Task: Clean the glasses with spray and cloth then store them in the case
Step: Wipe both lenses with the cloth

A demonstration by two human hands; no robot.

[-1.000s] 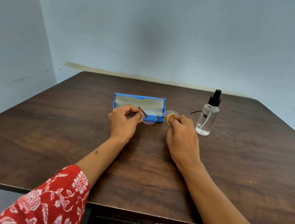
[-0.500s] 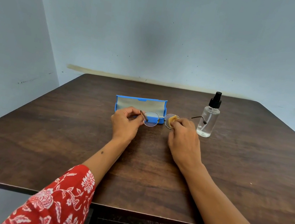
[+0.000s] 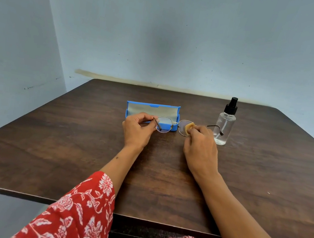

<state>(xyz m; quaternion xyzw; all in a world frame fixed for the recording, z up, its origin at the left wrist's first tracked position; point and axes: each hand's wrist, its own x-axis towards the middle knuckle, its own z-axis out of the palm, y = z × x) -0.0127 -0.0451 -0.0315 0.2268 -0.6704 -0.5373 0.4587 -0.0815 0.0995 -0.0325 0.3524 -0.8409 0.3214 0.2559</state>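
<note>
Round wire-rimmed glasses [image 3: 173, 125] held above dark woodgrain table [image 3: 66, 156].
Left hand [image 3: 137, 129] pinches the hinge; right hand [image 3: 201, 145] pinches tan cloth [image 3: 189, 127] on lens. Open blue case [image 3: 153, 110] behind; clear spray bottle [image 3: 225, 126] beside.

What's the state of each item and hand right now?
Glasses: held above the table, temples unfolded.
Case: open, lid upright.
Cloth: pressed on one lens.
Spray bottle: upright, untouched.
Left hand: pinching the frame.
Right hand: gripping cloth.
</note>
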